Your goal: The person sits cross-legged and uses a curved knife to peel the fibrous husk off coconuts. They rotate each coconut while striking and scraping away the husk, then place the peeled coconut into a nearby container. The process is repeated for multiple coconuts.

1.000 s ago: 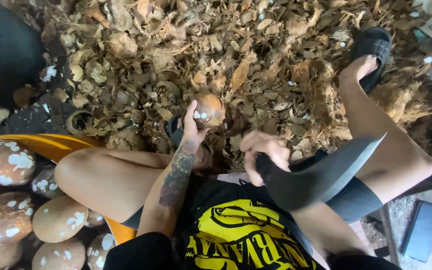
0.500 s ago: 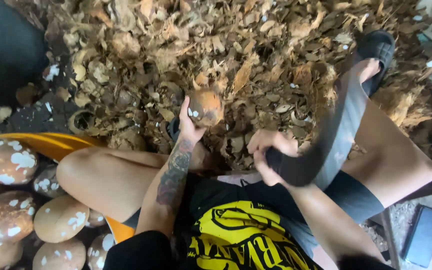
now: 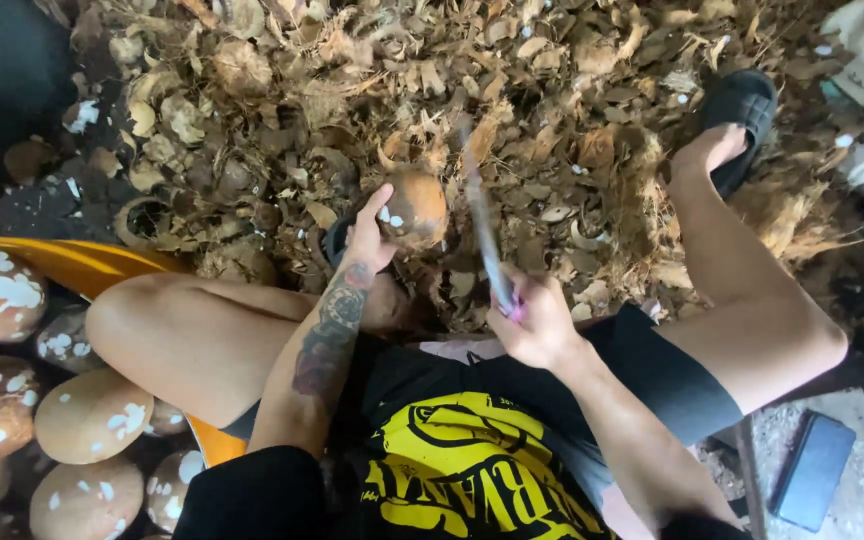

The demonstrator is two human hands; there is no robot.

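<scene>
Seated low over a ground heaped with dry husk scraps (image 3: 282,90). Left hand (image 3: 370,238) wrapped around a small brown coconut (image 3: 414,208), fingers closed on its near side, held up just above the husk pile in front of the left knee. Right hand (image 3: 537,325) clenched around the handle of a long blade (image 3: 482,225), which stands edge-on and blurred just to the right of the coconut, near it but, as far as can be told, not touching. Coconut largely stripped already: brown shell with a few pale nicks showing, no thick fibre left on the visible side; far side hidden, so cannot tell whether that is clean. Judged well along on this one nut, with only trimming left. At the lower left edge, a yellow basin (image 3: 72,262) holding a batch of peeled nuts (image 3: 92,415), brown speckled with white, lying touching one another, so a good many appear finished. No heap of unworked nuts in view, so the amount left cannot be told. Right foot in a black sandal (image 3: 742,110) planted among the scraps toward the upper right; a dark phone (image 3: 812,470) lying on a slab at the lower right corner, well apart from the work.
</scene>
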